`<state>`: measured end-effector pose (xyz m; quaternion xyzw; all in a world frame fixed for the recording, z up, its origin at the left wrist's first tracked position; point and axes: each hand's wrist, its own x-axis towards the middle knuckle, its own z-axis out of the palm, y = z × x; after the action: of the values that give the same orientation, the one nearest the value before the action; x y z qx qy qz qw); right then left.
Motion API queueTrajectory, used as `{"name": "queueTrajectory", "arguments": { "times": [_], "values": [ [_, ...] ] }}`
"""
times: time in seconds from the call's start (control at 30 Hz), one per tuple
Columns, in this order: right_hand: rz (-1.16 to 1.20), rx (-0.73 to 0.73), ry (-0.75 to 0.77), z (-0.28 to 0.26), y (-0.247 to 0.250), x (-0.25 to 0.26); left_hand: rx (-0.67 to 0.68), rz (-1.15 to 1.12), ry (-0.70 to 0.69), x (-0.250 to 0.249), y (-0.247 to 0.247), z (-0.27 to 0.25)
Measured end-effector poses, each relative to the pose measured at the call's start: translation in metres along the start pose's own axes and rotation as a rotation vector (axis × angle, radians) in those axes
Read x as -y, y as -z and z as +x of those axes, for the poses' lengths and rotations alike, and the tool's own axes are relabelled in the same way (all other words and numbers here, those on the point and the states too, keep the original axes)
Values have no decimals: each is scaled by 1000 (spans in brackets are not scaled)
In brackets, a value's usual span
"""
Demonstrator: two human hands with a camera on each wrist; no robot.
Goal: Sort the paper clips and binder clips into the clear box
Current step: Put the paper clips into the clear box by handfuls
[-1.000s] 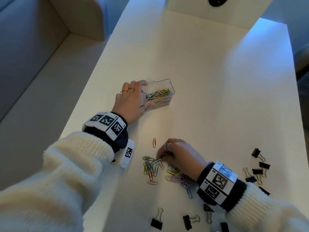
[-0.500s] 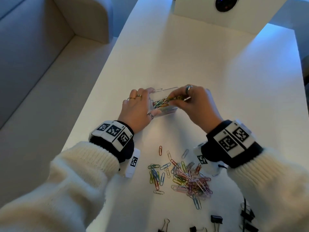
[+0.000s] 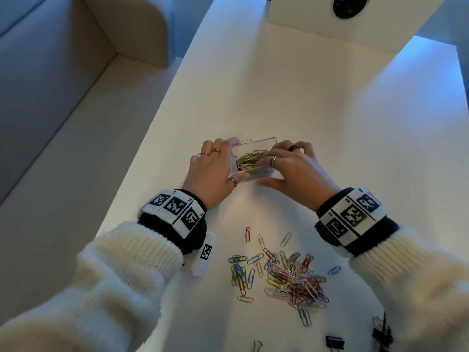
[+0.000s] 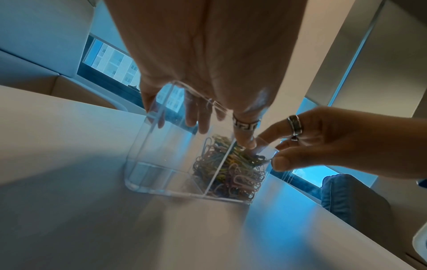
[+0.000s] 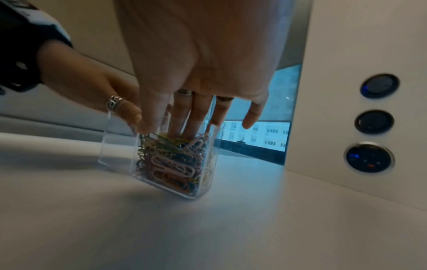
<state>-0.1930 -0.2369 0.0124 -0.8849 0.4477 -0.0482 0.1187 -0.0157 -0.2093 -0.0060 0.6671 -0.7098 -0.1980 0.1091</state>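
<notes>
The clear box (image 3: 257,172) (image 4: 159,164) (image 5: 120,146) stands on the white table (image 3: 330,110). Its right compartment holds a heap of coloured paper clips (image 3: 250,157) (image 4: 231,169) (image 5: 171,160); the left compartment looks empty. My left hand (image 3: 213,168) (image 4: 208,54) grips the box's left end, fingers over the far wall and thumb on the near wall. My right hand (image 3: 291,166) (image 5: 196,54) reaches into the right compartment, its straight fingers resting on the clips, thumb outside the near wall. A loose pile of paper clips (image 3: 291,280) lies nearer me. Black binder clips (image 3: 335,342) lie at the bottom right.
A white panel (image 3: 304,19) (image 5: 346,91) with round dark buttons stands at the table's far end. A pale sofa (image 3: 50,72) runs along the table's left edge. More binder clips (image 3: 382,331) sit at the lower right corner.
My right hand left the loose pile, carried paper clips to the box and now has its fingers down in the right compartment. The left hand stayed on the box.
</notes>
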Motion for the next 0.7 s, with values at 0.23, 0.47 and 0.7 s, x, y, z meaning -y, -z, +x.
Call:
{"name": "queueTrajectory", "arguments": {
  "times": [0.23, 0.47, 0.7],
  "values": [
    [-112, -33, -13, 3, 7, -2, -4, 18, -4, 0, 0, 0],
    [-126, -18, -31, 6, 6, 3, -1, 18, -8, -1, 0, 0],
    [22, -28, -75, -3, 8, 3, -3, -20, -8, -1, 1, 1]
  ]
}}
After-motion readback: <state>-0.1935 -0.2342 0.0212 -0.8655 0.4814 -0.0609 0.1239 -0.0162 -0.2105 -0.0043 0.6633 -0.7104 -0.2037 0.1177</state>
